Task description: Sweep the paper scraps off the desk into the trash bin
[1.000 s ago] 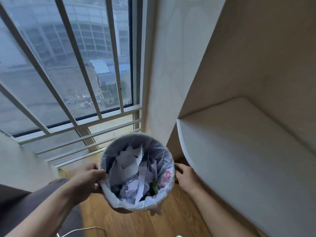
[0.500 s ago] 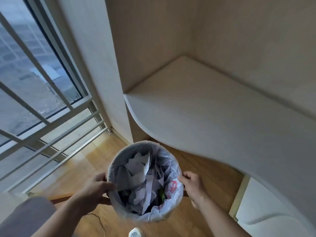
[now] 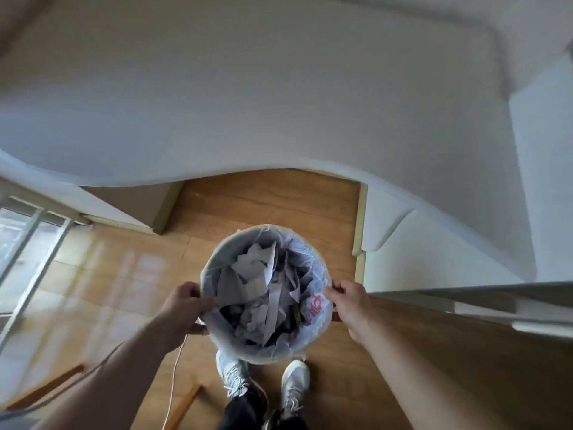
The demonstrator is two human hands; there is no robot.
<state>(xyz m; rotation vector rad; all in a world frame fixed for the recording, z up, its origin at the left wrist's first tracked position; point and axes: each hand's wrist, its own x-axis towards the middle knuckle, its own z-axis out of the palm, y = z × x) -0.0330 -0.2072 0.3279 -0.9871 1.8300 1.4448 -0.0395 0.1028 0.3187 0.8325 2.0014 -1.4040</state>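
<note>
A broad white counter [image 3: 279, 97] with a wavy front edge fills the upper half of the frame, its surface bare. Below it, light wooden floor [image 3: 266, 200] runs through the centre and lower part, with a window frame [image 3: 28, 237] at the left edge. At centre, a round trash bin [image 3: 266, 352] lined with a white plastic bag [image 3: 316, 308] bearing red print is held above the floor. It is packed with white paper scraps [image 3: 257, 274], and something small and green, too blurred to identify, shows near the right side. The left hand [image 3: 183, 308] grips the bin's left rim, fingers [image 3: 204, 305] clenched over the bag edge. The right hand [image 3: 350, 302] grips the right rim, its fingers pinched on the bag. Beneath the bin, two white sneakers [image 3: 294, 380] stand on the floor. A thin white cable [image 3: 173, 377] trails down the lower left.
</note>
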